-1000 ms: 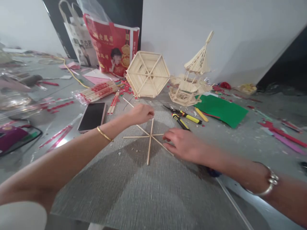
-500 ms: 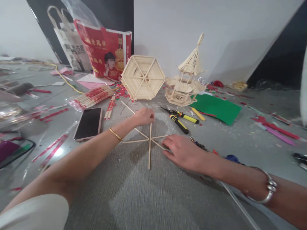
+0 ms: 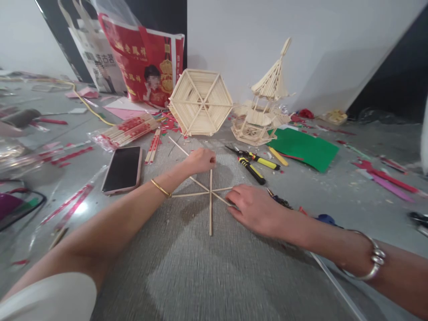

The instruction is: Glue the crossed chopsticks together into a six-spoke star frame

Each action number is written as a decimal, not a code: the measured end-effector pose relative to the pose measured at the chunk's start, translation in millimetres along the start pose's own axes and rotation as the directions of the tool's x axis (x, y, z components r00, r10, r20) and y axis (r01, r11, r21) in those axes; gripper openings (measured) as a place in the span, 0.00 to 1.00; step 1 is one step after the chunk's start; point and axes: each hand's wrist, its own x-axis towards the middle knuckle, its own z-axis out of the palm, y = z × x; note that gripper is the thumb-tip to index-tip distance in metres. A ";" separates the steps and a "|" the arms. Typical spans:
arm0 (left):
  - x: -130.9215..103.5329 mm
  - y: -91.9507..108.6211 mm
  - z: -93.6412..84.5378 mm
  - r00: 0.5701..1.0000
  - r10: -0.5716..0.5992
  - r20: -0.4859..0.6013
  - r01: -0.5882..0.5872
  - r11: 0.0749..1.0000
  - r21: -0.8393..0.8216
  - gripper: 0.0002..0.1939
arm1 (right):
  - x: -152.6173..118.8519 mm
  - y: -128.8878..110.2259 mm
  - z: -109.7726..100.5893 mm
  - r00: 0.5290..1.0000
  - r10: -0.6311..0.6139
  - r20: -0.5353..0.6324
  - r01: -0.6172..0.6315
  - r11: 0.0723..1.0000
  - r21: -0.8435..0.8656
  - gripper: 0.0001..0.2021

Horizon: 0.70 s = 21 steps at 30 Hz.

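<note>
Little but my view is shifting: sticks [image 3: 210, 216] are lying crossed, no rim yet, right hand [image 3: 252, 208] pinching one at four o'clock, left hand [image 3: 201, 160] curling at twelve, grip unclear.

The scene is lit by diffuse, moderately dim light with a cool grey cast. A compact glare spot is reflected by the grey work surface [image 3: 200, 285] at left. Soft-edged shadows are cast around the left hand [image 3: 201, 160] and right hand [image 3: 249, 206]; a broad shadow is cast on the white wall [image 3: 261, 26]. Fine detail is softened throughout. Clear plastic wrapping [image 3: 15, 156] is smeared and stretched at the left edge. The red shopping bag [image 3: 133, 67] is partly pixelated.
</note>
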 end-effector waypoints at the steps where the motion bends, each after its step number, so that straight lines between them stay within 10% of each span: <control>1: -0.1 -0.2 0.2 1.000 -0.001 -0.001 0.001 1.000 -0.002 0.09 | 0.2 -0.1 -0.2 1.000 0.000 0.005 0.000 1.000 -0.005 0.09; 21: -2.4 -2.6 0.5 1.000 0.000 0.003 0.000 1.000 -0.018 0.11 | 1.2 -1.3 1.7 0.996 -0.060 -0.065 0.059 0.998 -0.018 0.09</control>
